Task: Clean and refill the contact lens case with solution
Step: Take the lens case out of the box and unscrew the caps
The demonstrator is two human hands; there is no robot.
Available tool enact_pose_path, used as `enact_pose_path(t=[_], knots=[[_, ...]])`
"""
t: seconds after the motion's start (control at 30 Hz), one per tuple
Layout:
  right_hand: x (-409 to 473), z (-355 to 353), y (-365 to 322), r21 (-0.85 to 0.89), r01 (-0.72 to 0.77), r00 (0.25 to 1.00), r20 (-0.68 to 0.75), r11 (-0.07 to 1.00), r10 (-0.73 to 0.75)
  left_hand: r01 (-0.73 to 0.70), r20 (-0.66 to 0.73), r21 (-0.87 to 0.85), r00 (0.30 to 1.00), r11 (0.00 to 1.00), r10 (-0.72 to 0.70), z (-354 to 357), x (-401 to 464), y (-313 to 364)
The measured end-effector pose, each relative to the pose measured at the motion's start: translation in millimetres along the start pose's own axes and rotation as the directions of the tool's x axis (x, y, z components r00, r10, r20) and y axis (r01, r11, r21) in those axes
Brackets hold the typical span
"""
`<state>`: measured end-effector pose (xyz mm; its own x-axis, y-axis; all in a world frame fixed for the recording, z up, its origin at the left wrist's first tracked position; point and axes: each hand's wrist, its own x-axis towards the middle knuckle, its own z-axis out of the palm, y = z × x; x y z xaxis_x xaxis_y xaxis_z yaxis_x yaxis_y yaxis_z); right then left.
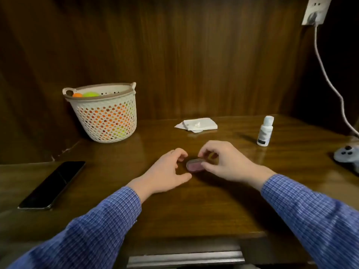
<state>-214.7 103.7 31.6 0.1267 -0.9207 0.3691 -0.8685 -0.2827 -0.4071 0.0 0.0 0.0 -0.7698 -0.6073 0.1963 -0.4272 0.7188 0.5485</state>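
Opening step: mid-worktop, the right hand (225, 162) pinches the contact lens case (194, 165); the left hand (165, 171) hovers beside, fingers loosely curled, empty. Next, probably steady and open it.

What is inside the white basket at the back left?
Inside the basket, an orange ball and a yellow-green ball show above the rim; more orange and green shows through the holes. What lies at the bottom is hidden.
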Motion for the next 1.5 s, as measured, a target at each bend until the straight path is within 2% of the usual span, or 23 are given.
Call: enact_pose_path(t=[0.17, 0.47, 0.77, 1.13, 1.33, 1.5], knots=[[15.6, 10.8, 17.2, -0.092, 0.063, 0.986, 0.161, 0.994, -0.047, -0.009, -0.002, -0.049, 1.000, 0.999, 0.009, 10.1, 15.5, -3.5], [16.6, 18.2, 17.1, -0.166, 0.139, 0.986, 0.113, 0.976, -0.122, -0.031, -0.052, -0.237, 0.998, 0.971, 0.019, 9.0, 32.0, -10.8], [16.1, 21.7, 9.1, -0.199, 0.172, 0.984, 0.081, 0.965, -0.159, 0.050, -0.040, -0.373, 0.997, 0.926, -0.070, 4.8, 36.2, -13.1], [13.6, 21.6, 2.4, -0.196, 0.182, 0.983, 0.029, 0.964, -0.179, 0.083, -0.010, -0.412, 0.995, 0.908, -0.095, 0.7, 37.1, -9.7], [13.3, 21.6, 3.0, -0.203, 0.180, 0.984, 0.049, 0.962, -0.173, 0.091, -0.005, -0.421, 0.995, 0.903, -0.102, 1.3, 38.5, -12.3], [12.7, 23.6, 1.2, -0.205, 0.176, 0.984, -0.003, 0.963, -0.181, 0.128, 0.026, -0.442, 0.991, 0.888, -0.130, 0.6, 41.0, -12.5]])
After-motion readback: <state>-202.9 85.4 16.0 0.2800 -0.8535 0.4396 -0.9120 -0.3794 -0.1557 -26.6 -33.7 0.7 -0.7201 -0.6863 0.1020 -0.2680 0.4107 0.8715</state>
